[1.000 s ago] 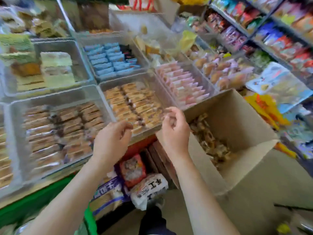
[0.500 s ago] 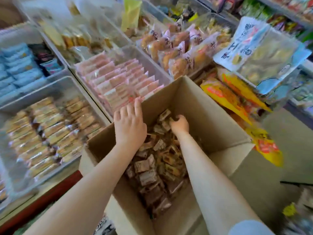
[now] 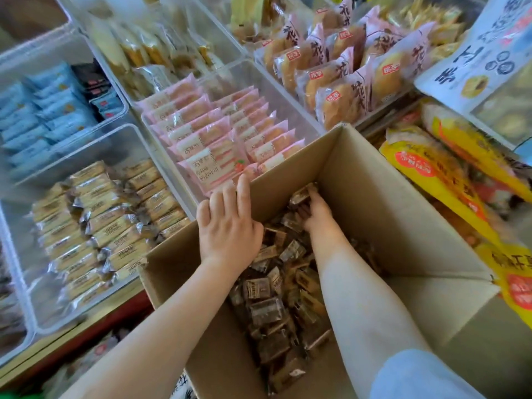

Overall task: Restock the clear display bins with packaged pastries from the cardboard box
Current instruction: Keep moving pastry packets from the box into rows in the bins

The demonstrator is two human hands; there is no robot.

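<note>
Two bare hands reach into the open cardboard box (image 3: pixel 374 203). Inside it, the right hand (image 3: pixel 315 210) curls around a brown wrapped pastry (image 3: pixel 300 194) near the far wall. Over the box's left edge, the left hand (image 3: pixel 227 223) hovers with fingers straight, holding nothing. Left of the box sits a clear bin (image 3: pixel 121 142) of tan pastry packs (image 3: pixel 115 226).

left hand (image 3: pixel 229 226): fingers straight, palm down | right hand (image 3: pixel 315 210): fingers curled, gripping
</note>
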